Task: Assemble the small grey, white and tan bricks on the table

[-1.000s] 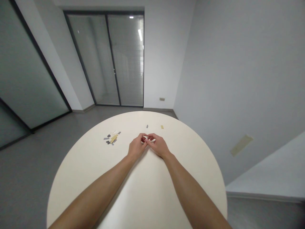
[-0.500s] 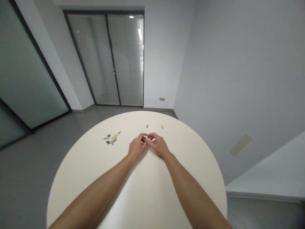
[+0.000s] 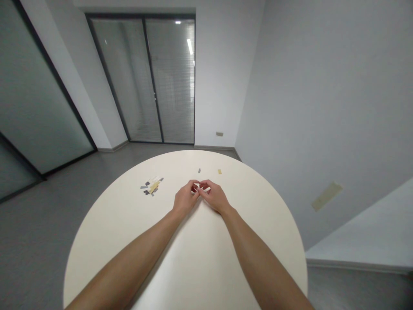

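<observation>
My left hand (image 3: 184,199) and my right hand (image 3: 214,197) meet at the middle of a round cream table (image 3: 129,232). The fingertips of both are curled together in a pinch around something tiny that I cannot make out. A small heap of grey, white and yellow flat pieces (image 3: 152,186) lies to the left of my left hand. Beyond the hands a single grey piece (image 3: 199,170) and a single yellow piece (image 3: 219,171) rest on the tabletop.
Grey floor surrounds the table. Glass sliding doors with blinds (image 3: 155,82) stand at the back, a glass partition (image 3: 32,99) at the left and a plain wall (image 3: 322,107) close on the right.
Both hands stay in the same spot; only the fingertips shift slightly against each other.
</observation>
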`<state>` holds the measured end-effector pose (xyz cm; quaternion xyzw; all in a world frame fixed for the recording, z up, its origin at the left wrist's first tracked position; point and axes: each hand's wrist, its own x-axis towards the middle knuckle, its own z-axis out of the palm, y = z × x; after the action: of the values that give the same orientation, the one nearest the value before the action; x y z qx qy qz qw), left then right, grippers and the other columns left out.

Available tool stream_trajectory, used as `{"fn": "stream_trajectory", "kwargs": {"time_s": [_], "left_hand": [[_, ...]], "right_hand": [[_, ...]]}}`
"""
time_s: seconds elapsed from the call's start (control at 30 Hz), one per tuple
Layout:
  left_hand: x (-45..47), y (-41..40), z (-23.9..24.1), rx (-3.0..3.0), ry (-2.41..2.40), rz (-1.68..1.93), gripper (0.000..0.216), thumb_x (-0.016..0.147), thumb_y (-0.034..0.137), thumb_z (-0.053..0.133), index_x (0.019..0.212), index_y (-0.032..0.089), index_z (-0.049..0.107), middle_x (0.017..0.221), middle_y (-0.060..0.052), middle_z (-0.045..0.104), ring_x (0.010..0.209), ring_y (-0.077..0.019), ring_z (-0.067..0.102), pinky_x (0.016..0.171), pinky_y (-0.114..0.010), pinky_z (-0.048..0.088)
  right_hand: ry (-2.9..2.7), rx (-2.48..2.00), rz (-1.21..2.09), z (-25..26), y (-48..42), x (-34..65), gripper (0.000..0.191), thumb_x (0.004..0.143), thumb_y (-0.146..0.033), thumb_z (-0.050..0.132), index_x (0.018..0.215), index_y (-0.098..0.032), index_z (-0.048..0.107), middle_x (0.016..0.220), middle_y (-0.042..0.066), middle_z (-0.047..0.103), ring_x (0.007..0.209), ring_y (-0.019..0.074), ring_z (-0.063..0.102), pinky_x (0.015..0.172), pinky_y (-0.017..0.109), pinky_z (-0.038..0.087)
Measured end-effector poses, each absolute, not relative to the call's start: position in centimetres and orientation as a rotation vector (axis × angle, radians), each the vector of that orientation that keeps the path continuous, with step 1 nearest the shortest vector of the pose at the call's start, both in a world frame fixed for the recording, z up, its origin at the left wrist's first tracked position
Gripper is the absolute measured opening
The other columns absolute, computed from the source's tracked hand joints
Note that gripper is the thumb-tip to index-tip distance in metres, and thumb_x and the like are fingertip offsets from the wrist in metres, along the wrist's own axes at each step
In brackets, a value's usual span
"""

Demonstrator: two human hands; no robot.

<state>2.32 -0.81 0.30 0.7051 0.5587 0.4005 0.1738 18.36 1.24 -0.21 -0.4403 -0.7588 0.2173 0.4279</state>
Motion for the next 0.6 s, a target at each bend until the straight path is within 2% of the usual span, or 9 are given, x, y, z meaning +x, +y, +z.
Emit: {"fn": "stream_trajectory", "kwargs": {"time_s": [0.33,0.6], "left_hand": [[2.36,-0.74,0.30,1.989,1.608,1.137,0.029,0.085,0.026,0.064,0.114,0.028,0.060,0.091,0.002,0.073,0.084,-0.0151,0.067,0.069,-0.025,0.044],[2.33,-0.73,0.29,2.043,1.632,1.142,0.030,0.084,0.027,0.065,0.113,0.027,0.062,0.085,0.003,0.066,0.080,-0.0145,0.063,0.069,-0.025,0.043]], "right_hand": [[-1.900,-1.092,0.540,-0.32,1.36,18.36,0.019,0.091,-0.030,0.059,0.105,-0.024,0.069,0.096,0.003,0.073,0.086,0.0167,0.066,0.076,0.029,0.051],[-1.905,-1.085,0.525,-0.15,1.30,18.38,0.020,0.090,-0.022,0.055,0.104,-0.024,0.069,0.096,0.002,0.073,0.086,0.0166,0.066,0.076,0.028,0.050]]}}
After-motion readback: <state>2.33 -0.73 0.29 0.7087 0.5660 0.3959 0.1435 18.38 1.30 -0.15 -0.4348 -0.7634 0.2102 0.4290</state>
